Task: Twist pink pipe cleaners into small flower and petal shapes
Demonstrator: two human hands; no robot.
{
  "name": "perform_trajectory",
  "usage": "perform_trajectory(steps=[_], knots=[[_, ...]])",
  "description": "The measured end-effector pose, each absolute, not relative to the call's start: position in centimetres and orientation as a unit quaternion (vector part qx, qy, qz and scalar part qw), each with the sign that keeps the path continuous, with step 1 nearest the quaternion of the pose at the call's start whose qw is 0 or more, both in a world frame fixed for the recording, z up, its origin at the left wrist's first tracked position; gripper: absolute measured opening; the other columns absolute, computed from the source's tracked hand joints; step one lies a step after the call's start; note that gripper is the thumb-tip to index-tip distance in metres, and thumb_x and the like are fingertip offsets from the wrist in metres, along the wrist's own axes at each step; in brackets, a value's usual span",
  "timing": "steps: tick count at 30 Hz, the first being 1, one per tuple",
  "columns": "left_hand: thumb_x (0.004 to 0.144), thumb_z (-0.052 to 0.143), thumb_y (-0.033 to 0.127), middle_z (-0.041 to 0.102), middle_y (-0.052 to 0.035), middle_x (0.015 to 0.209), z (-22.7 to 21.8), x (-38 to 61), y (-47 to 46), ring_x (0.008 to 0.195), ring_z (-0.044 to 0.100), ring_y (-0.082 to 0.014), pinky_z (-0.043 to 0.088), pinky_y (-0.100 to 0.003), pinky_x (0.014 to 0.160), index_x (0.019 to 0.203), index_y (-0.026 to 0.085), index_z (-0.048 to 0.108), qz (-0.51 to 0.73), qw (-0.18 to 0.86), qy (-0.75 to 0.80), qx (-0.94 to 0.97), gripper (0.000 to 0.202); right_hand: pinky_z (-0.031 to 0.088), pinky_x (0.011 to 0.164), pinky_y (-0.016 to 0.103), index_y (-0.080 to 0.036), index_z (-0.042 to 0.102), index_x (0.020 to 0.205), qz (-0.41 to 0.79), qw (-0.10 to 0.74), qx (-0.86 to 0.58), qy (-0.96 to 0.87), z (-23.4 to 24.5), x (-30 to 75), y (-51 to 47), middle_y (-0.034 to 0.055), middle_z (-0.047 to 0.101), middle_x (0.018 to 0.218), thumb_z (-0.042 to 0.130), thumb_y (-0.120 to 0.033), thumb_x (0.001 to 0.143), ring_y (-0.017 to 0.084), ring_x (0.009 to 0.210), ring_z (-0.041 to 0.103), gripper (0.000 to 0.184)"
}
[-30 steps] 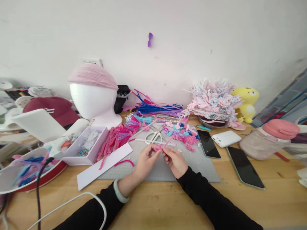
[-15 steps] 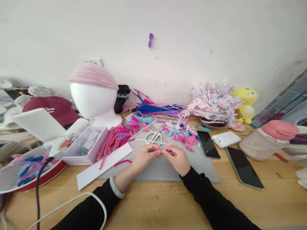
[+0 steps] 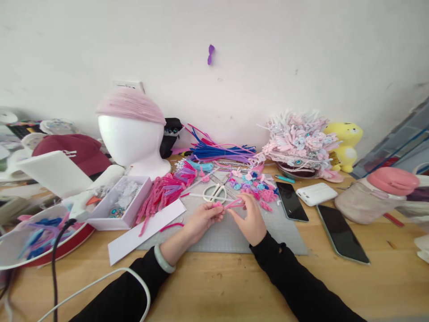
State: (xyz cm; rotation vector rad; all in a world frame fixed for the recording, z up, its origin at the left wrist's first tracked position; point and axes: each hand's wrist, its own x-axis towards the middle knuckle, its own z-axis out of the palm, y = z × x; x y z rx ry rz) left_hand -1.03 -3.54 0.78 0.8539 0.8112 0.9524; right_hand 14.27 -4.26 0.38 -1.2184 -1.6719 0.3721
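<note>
Two bare hands, both ours, are raised over the grey cutting mat, around the middle of the worktop. With our left hand we hold a pink fuzzy piece: that grip is narrow, thumb and fingertips pinched together on its looped part. Our right hand is just beside it with a looser grip, thumb and forefinger parted by a visible gap; pink ends of the piece reach toward the forefinger, and we cannot tell whether they touch it. The piece thus lies between our hands, at the left fingertips and near the right thumb tip. Just past it, toward the worktop's back edge, we see scissors with white handles, a pale stem lying across them. Left of these is a pile of pink and purple stems; to their right, small curled pieces in pink, blue and purple. Long blue and purple stems lie bundled along the back edge. Toward the worktop's left side, a strip of white card overlaps the mat; toward the right side lie two dark phones and a white power bank.
</note>
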Motion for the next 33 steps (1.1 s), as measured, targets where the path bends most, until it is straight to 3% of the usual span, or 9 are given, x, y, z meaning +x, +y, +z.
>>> perform_trajectory(steps=[3, 6, 9, 13, 20, 23, 26, 30, 33], knots=[[0.069, 0.058, 0.016, 0.058, -0.0026, 0.064, 0.6, -1.3, -3.5, 0.058, 0.053, -0.0072, 0.043, -0.018, 0.060, 0.070, 0.010, 0.060, 0.415, 0.792, 0.337, 0.296, 0.007, 0.034, 0.085, 0.038, -0.019, 0.047, 0.109, -0.040, 0.450, -0.456, -0.767, 0.7, 14.9, -4.2, 0.0108, 0.047, 0.110, 0.051, -0.023, 0.075, 0.023, 0.102, 0.043, 0.034], [0.071, 0.055, 0.012, 0.057, -0.0028, 0.061, 0.7, -1.5, -3.4, 0.054, 0.052, -0.0067, 0.044, -0.017, 0.055, 0.068, 0.009, 0.059, 0.394, 0.831, 0.328, 0.218, 0.006, 0.028, 0.086, 0.038, -0.025, 0.056, 0.099, -0.130, 0.409, -0.436, -0.791, 0.9, 15.4, -3.9, 0.0059, 0.051, 0.109, 0.050, -0.020, 0.077, 0.022, 0.101, 0.043, 0.023], [0.073, 0.051, 0.009, 0.055, -0.0027, 0.057, 0.8, -1.5, -3.3, 0.050, 0.050, -0.0058, 0.044, -0.016, 0.051, 0.067, 0.008, 0.058, 0.366, 0.857, 0.323, 0.166, 0.010, 0.024, 0.084, 0.037, -0.027, 0.061, 0.084, -0.144, 0.402, -0.412, -0.805, 0.8, 15.5, -3.7, 0.0011, 0.059, 0.099, 0.051, -0.021, 0.077, 0.019, 0.096, 0.045, 0.013], [0.074, 0.049, 0.008, 0.055, -0.0036, 0.058, 0.8, -1.3, -3.3, 0.050, 0.050, -0.0053, 0.044, -0.015, 0.050, 0.066, 0.007, 0.058, 0.349, 0.868, 0.317, 0.158, 0.012, 0.022, 0.082, 0.036, -0.024, 0.062, 0.079, -0.093, 0.401, -0.386, -0.826, 0.4, 15.4, -3.5, -0.0004, 0.064, 0.084, 0.050, -0.021, 0.079, 0.016, 0.088, 0.049, 0.012], [0.068, 0.059, 0.014, 0.056, -0.0014, 0.061, 0.5, -1.4, -3.2, 0.052, 0.048, -0.0041, 0.039, -0.015, 0.052, 0.066, 0.009, 0.059, 0.395, 0.792, 0.343, 0.314, 0.005, 0.032, 0.070, 0.032, -0.020, 0.065, 0.069, 0.140, 0.418, -0.430, -0.788, 0.1, 14.9, -3.5, 0.0017, 0.062, 0.063, 0.055, -0.025, 0.075, 0.015, 0.066, 0.051, 0.013], [0.067, 0.061, 0.018, 0.056, 0.0001, 0.063, 0.5, -1.4, -2.9, 0.055, 0.047, -0.0050, 0.038, -0.016, 0.055, 0.068, 0.011, 0.059, 0.401, 0.753, 0.359, 0.379, 0.007, 0.035, 0.055, 0.027, -0.017, 0.064, 0.060, 0.351, 0.416, -0.465, -0.698, 0.2, 14.7, -3.4, 0.0000, 0.056, 0.050, 0.055, -0.028, 0.073, 0.012, 0.049, 0.048, 0.019], [0.066, 0.060, 0.022, 0.054, 0.0026, 0.059, 0.6, -1.5, -2.9, 0.055, 0.045, -0.0065, 0.036, -0.018, 0.056, 0.067, 0.013, 0.058, 0.411, 0.666, 0.383, 0.491, 0.010, 0.031, 0.043, 0.024, -0.014, 0.061, 0.053, 0.565, 0.396, -0.454, -0.564, 0.3, 14.6, -3.3, -0.0015, 0.053, 0.045, 0.058, -0.028, 0.067, 0.008, 0.037, 0.040, 0.020], [0.067, 0.059, 0.027, 0.054, 0.0028, 0.062, 0.9, -1.5, -3.2, 0.059, 0.048, -0.0092, 0.037, -0.021, 0.059, 0.070, 0.014, 0.057, 0.423, 0.565, 0.388, 0.592, 0.013, 0.034, 0.046, 0.021, -0.011, 0.060, 0.056, 0.763, 0.383, -0.387, -0.349, 0.2, 14.7, -3.3, -0.0017, 0.051, 0.045, 0.061, -0.017, 0.061, 0.007, 0.043, 0.044, 0.008], [0.066, 0.059, 0.027, 0.057, 0.0007, 0.068, 0.9, -1.4, -3.3, 0.065, 0.050, -0.0114, 0.038, -0.023, 0.064, 0.072, 0.015, 0.057, 0.447, 0.519, 0.401, 0.608, 0.013, 0.039, 0.055, 0.022, -0.012, 0.058, 0.059, 0.837, 0.354, -0.347, -0.233, 0.0, 14.4, -3.4, -0.0038, 0.047, 0.045, 0.058, -0.014, 0.063, 0.007, 0.049, 0.048, 0.005]])
